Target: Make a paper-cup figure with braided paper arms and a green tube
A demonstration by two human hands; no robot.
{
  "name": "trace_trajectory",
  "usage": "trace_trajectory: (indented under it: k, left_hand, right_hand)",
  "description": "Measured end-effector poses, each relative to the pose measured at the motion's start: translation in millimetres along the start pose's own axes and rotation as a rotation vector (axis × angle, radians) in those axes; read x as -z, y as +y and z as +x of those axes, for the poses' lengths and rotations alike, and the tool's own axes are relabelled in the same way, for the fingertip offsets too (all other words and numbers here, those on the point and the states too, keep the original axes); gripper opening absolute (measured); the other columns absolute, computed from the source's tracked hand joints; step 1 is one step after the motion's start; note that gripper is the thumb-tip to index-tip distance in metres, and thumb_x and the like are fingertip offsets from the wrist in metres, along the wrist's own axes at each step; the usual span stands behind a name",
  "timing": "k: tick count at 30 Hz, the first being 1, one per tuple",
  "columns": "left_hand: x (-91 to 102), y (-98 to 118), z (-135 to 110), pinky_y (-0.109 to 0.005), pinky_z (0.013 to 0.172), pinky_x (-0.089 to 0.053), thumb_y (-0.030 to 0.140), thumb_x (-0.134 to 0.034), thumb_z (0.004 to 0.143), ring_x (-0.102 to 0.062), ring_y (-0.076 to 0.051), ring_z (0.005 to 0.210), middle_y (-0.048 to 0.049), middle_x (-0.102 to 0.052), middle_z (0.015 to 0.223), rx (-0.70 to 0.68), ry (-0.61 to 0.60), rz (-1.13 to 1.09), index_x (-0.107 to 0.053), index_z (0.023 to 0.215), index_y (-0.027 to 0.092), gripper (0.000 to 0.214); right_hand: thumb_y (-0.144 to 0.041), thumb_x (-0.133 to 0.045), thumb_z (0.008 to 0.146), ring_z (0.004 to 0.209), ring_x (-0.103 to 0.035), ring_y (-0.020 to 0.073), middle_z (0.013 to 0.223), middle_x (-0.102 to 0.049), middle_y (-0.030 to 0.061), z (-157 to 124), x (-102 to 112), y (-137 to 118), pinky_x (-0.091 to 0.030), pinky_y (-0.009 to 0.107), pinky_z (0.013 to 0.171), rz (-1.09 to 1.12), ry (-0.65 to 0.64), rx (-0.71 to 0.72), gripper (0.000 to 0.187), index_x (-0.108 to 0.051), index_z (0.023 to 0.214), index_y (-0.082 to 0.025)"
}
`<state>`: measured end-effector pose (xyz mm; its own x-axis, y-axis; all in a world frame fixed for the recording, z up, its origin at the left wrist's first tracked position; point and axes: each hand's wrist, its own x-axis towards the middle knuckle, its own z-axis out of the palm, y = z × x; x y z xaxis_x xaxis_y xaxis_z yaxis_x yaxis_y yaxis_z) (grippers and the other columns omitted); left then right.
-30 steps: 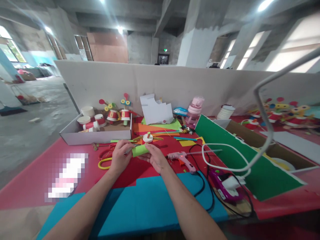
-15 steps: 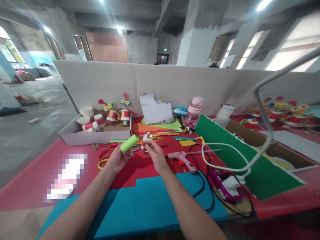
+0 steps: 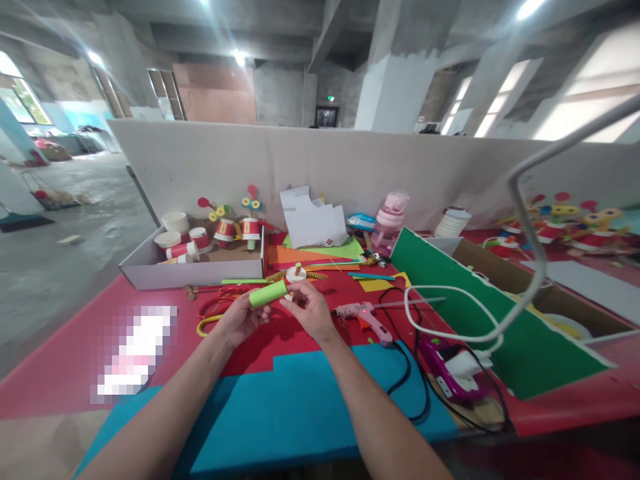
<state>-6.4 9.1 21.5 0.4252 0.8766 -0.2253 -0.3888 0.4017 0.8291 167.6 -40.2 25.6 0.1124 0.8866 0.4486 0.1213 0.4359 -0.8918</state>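
A bright green paper tube (image 3: 269,294) lies across my left hand (image 3: 242,322), whose fingers curl round its left end. My right hand (image 3: 314,313) meets the tube's other end with thumb and fingers bent towards it. Just behind my hands stands a white paper cup (image 3: 296,273) with a small green piece on top and springy folded strips at its sides. Scissors with yellow handles (image 3: 206,326) lie by my left wrist, partly hidden. To the right of my right hand a pink glue gun (image 3: 360,311) rests on the red table cover.
At the back left, a box (image 3: 195,275) holds paper cups and cup figures. Coloured paper (image 3: 310,255) and a pink bottle (image 3: 390,217) stand behind. A green board (image 3: 480,313), a white cable (image 3: 537,260) and a purple power strip (image 3: 445,377) occupy the right. Blue sheets (image 3: 280,413) cover the front.
The tube has tipped from slanting upward to nearly level and moved slightly right. My right hand has come from beside the cup to the tube's end.
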Motion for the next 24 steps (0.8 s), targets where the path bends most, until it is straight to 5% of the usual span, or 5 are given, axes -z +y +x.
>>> trace_trajectory:
  k: [9, 15, 24]
  left_hand:
    - [-7.1, -3, -3, -0.023, 0.046, -0.045, 0.017, -0.065, 0.072, -0.054, -0.012, 0.045, -0.0012, -0.06, 0.057, -0.024, -0.019, 0.059, -0.059, 0.087, 0.014, 0.016]
    - [-16.0, 2, -11, -0.018, 0.051, -0.04, 0.037, -0.068, 0.076, -0.049, -0.008, 0.052, 0.004, -0.052, 0.059, -0.381, 0.054, 0.21, -0.058, 0.079, 0.019, 0.021]
    - [-20.6, 3, -13, -0.023, 0.059, -0.031, 0.035, -0.075, 0.067, -0.04, -0.01, 0.062, 0.003, -0.046, 0.064, -0.593, 0.116, 0.645, -0.057, 0.058, 0.016, 0.027]
  right_hand:
    - [-0.041, -0.069, 0.074, 0.056, -0.05, 0.0118, 0.061, -0.056, -0.0038, 0, -7, 6, -0.041, 0.023, 0.055, 0.167, -0.063, -0.179, 0.024, -0.065, 0.082, -0.018]
    - [-0.037, -0.067, 0.076, 0.056, -0.052, 0.0113, 0.061, -0.059, -0.0029, 2, -4, 7, -0.043, 0.022, 0.057, 0.217, 0.089, -0.193, 0.021, -0.066, 0.082, -0.017]
    - [-0.033, -0.069, 0.073, 0.057, -0.053, 0.0105, 0.065, -0.061, -0.0027, 2, -6, 2, -0.045, 0.023, 0.06, 0.285, 0.087, -0.203, 0.02, -0.067, 0.084, -0.017]
